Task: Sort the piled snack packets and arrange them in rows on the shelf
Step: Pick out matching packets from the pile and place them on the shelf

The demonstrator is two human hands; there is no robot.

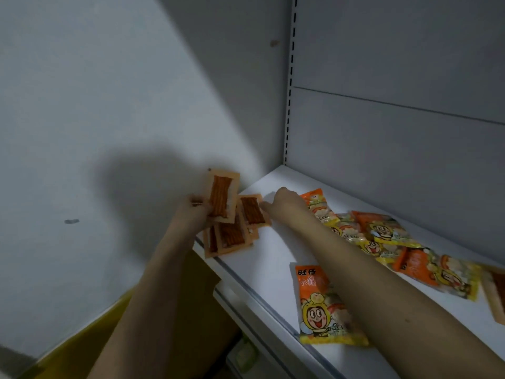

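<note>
- The left hand (197,205) pinches one flat spicy-strip packet (220,197), lifted above the strip group (232,236) at the white shelf (276,250) left end.
- The right hand (281,201) reaches to a strip packet (252,213) in that group; whether it grips is unclear.
- Best to lay the held packet flat, edges squared with the group.
- Right of the group, glossy, puffy cartoon packets (382,236) lie heaped; one (318,305) sits alone near the shelf's front edge.

Right hand (284,199) fingers hidden; rightmost packet (496,294) cut by edge.
</note>
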